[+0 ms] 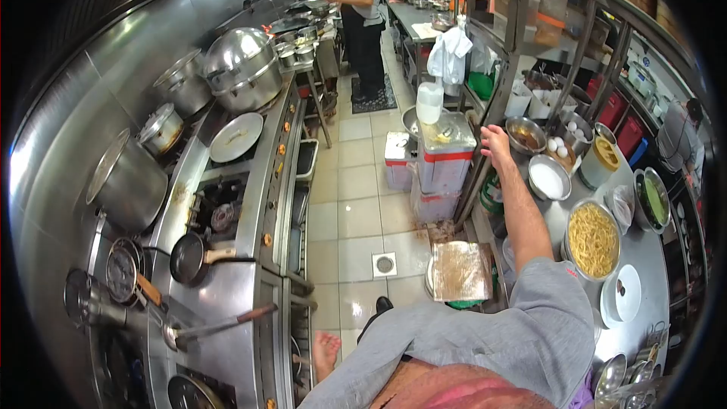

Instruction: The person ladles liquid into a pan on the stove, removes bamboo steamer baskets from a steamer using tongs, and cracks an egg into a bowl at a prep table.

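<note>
My right hand (496, 144) reaches forward at the end of an outstretched arm, fingers loosely bent and apart, with nothing visible in them. It is nearest to a metal bowl of brown liquid (525, 136) and the upright post of the shelf rack. Closer to my forearm stands a metal bowl of white powder or salt (550, 177). Low on the left, my left hand (326, 351) hangs beside the stove front (261, 310), holding nothing, fingers partly spread. A long-handled ladle (219, 326) lies on the stove to its left.
Pots, including a big stockpot (132, 182), and a frying pan (189, 259) line the stove. A bowl of noodles or cut strips (593, 238) stands on the right counter. Lidded bins (445, 155) and a foil-covered box (462, 271) edge the tiled aisle. A co-worker (362, 23) stands ahead.
</note>
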Available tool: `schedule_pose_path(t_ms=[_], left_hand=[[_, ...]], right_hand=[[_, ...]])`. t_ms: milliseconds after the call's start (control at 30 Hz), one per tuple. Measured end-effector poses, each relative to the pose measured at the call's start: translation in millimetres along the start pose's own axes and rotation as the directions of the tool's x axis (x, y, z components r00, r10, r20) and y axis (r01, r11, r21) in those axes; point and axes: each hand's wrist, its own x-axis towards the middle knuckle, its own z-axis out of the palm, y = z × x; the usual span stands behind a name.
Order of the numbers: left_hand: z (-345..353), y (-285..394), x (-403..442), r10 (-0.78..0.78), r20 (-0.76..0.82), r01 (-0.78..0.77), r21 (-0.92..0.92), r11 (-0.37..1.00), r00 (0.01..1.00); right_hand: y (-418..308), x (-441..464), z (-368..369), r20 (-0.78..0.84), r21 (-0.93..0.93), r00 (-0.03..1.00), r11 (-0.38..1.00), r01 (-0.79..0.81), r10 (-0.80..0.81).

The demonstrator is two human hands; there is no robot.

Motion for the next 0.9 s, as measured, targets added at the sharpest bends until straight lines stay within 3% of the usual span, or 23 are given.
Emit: schedule_pose_path(t_ms=[33, 100, 167, 200, 267, 367, 433, 533, 700, 767, 833, 900], left_hand=[[27, 3, 21, -0.048, -0.084, 0.065, 0.213, 0.975, 0.995], [108, 30, 32, -0.006, -0.059, 0.034, 0.492, 0.870, 0.998], [157, 58, 63, 0.016, 0.148, -0.105, 0.617, 0.780, 0.989], [179, 72, 75, 0.002, 0.149, -0.097, 0.629, 0.772, 0.989], [214, 95, 94, 0.106, 0.265, -0.259, 0.652, 0.713, 0.958], [248, 122, 109, 0.146, 0.272, -0.295, 0.659, 0.692, 0.951], [248, 129, 132, 0.137, 0.281, -0.299, 0.683, 0.667, 0.950], [254, 138, 160, 0.068, 0.230, -0.234, 0.849, 0.474, 0.971], [302, 149, 185, 0.083, 0.214, -0.228, 0.859, 0.459, 0.973], [328, 150, 200, 0.088, 0.220, -0.235, 0.846, 0.478, 0.971], [357, 146, 216, 0.053, 0.271, -0.265, 0.850, 0.455, 0.961], [388, 145, 228, 0.048, 0.317, -0.306, 0.849, 0.431, 0.947]], right_hand=[[-5, 17, 3, -0.007, -0.001, 1.000, 1.000, 0.009, -0.009], [3, 47, 7, -0.176, -0.122, 0.984, 0.992, -0.038, 0.016], [-12, 53, 16, -0.323, -0.141, 0.946, 0.989, -0.041, -0.007], [1, 77, 14, -0.377, -0.198, 0.924, 0.980, -0.016, -0.062], [14, 111, 7, -0.489, -0.309, 0.863, 0.950, -0.033, -0.129], [14, 134, 10, -0.579, -0.374, 0.801, 0.923, -0.091, -0.155], [18, 149, 12, -0.611, -0.337, 0.782, 0.934, -0.116, -0.123], [26, 178, 11, -0.579, -0.343, 0.807, 0.933, -0.112, -0.116], [38, 208, 17, -0.636, -0.269, 0.763, 0.960, -0.078, -0.116], [49, 217, 16, -0.533, -0.266, 0.808, 0.956, 0.123, -0.252], [59, 212, 32, -0.559, -0.354, 0.670, 0.872, 0.340, -0.488], [34, 180, 54, -0.585, -0.280, 0.691, 0.905, 0.319, -0.424]])
